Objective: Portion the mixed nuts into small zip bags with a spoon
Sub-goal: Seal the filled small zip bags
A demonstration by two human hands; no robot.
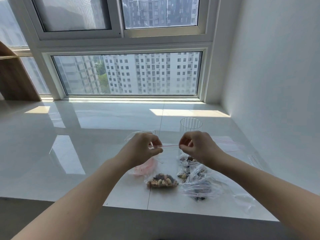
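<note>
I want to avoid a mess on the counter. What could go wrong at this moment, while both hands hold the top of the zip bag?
1. The left hand and right hand pinch only the red zip strip of the held zip bag; if the seal is incomplete, nuts may spill.
2. The clear ribbed cup stands just behind the right hand and might be knocked over.
3. The filled bags lie near the counter edge and could slide off.

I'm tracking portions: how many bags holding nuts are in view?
3, perhaps more. One hangs from both hands, the left hand and right hand: the held bag. A second bag lies under the right wrist, a third bag nearer. Crumpled plastic may hide others.
</note>
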